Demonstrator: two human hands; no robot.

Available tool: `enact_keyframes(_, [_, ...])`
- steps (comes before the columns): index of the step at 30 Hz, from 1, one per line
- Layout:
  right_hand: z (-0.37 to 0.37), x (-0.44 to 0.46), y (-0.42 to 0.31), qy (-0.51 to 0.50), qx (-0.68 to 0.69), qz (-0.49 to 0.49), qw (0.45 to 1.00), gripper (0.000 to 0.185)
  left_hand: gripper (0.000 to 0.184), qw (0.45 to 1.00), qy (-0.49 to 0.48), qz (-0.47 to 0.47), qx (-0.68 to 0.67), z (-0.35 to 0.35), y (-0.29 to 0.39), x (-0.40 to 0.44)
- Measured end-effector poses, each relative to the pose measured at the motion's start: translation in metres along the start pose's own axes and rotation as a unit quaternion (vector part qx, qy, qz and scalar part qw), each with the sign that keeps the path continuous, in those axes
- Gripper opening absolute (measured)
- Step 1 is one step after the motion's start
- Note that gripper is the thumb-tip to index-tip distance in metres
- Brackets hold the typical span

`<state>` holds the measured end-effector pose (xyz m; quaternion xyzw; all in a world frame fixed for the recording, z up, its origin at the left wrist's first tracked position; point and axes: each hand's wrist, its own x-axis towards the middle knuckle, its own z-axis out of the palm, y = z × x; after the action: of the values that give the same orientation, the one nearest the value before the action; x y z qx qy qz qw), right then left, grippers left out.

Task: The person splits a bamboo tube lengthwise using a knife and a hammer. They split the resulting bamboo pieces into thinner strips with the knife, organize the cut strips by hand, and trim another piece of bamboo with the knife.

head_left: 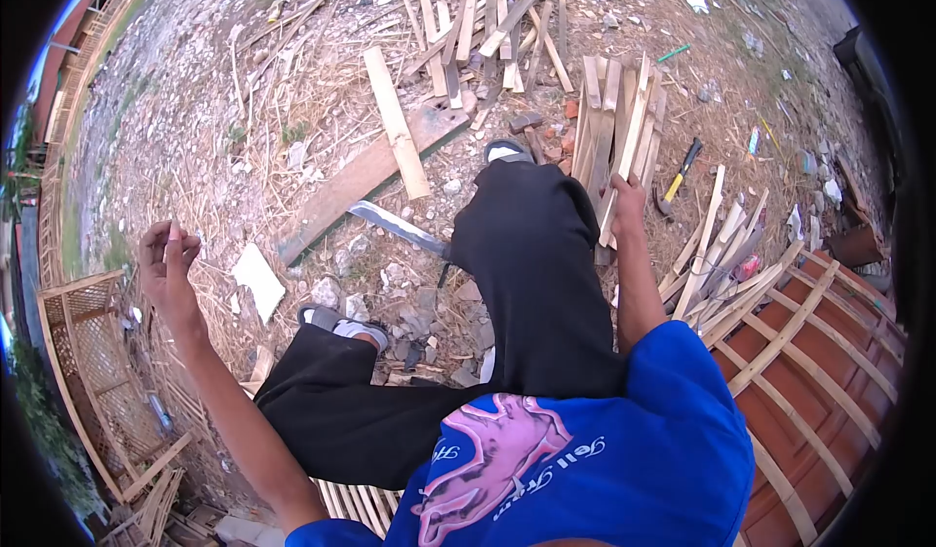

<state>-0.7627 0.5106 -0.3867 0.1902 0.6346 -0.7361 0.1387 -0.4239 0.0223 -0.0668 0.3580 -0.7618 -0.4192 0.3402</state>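
My right hand is closed round the lower end of a long, pale wooden strip, at the near side of an upright bundle of wooden slats. Out to the left, my left hand is raised above the ground, its fingers curled in toward the thumb with nothing visible in them. A machete lies between my legs, its handle end partly hidden by my knee. Beyond it, a pale board rests across a wide weathered plank.
A hammer with a yellow and black handle lies right of the bundle. More slats are piled ahead. Lattice frames stand at left and right. Stones, straw and a white fragment litter the ground.
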Motion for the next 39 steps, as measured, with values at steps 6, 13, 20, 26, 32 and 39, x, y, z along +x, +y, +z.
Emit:
enact_keyframes(6, [-0.007, -0.003, -0.014, 0.020, -0.035, -0.063, 0.997, 0.042, 0.022, 1.000, -0.006, 0.009, 0.005, -0.003, 0.000, -0.001])
enact_keyframes(13, [0.015, -0.051, -0.035, 0.009, -0.186, -0.198, 0.962, 0.068, 0.018, 1.000, 0.016, 0.020, 0.015, 0.003, 0.008, -0.005])
enact_keyframes(20, [0.135, -0.001, -0.106, -0.074, -0.177, -0.235, 0.953, 0.071, 0.019, 0.999, -0.010, 0.034, 0.017, 0.001, 0.003, -0.001])
enact_keyframes(26, [0.244, 0.073, -0.174, -0.068, -0.418, -0.332, 0.843, 0.105, 0.019, 0.999, -0.019, 0.033, 0.025, 0.000, 0.001, -0.003])
enact_keyframes(32, [0.239, 0.066, -0.133, -0.423, -0.528, -0.139, 0.723, 0.068, 0.020, 0.998, -0.035, 0.039, 0.024, 0.001, 0.004, -0.002])
enact_keyframes(39, [0.241, 0.052, -0.162, -0.424, -0.692, -0.293, 0.505, 0.058, 0.019, 0.991, -0.090, 0.038, 0.091, 0.001, 0.006, -0.012])
